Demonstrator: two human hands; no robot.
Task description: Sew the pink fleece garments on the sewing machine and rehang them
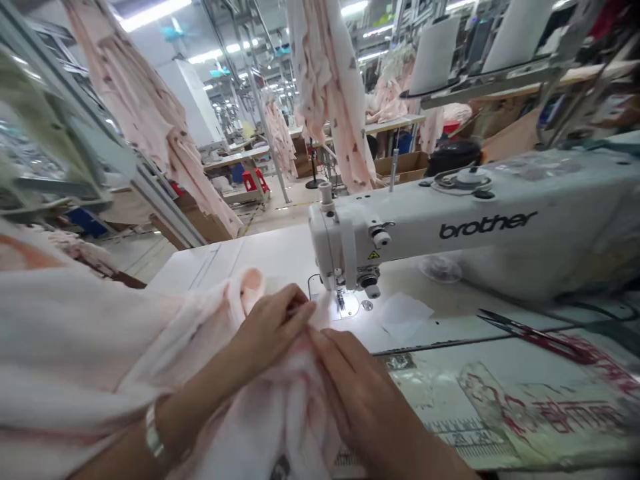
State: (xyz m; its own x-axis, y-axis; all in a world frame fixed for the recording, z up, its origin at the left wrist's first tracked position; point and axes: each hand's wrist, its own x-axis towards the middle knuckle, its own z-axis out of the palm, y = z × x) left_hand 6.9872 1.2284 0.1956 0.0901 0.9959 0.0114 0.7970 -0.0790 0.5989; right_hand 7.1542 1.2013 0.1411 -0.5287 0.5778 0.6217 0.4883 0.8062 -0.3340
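The left hand's fingers [295, 298] are curled toward the thumb, pinching the edge of a pale pink plush fabric [150, 333] just in front of the needle area. The right hand [357, 380] lies beside the left hand [270, 327], its fingers close together and pointing forward along the same fabric; whether they grip it from beneath cannot be told. The fabric is gathered below both hands and spreads in loose folds to the left side of the view. A silver-coloured bracelet [153, 430] encircles the left wrist. Just beyond the fingertips is the lit presser foot [341, 303] of a white Brother sewing machine [485, 230]. On the white surface [285, 250], a small white scrap [406, 317] lies to the right of the presser foot, with a clear round disc [441, 269] behind it. Dark-bladed scissors [535, 337] lie farther right. A ruler strip [465, 433] runs along the near edge. Behind the machine stand white thread cones [435, 53]; pink garments [333, 93] hang beyond, and a red stool [255, 180] stands on the floor.
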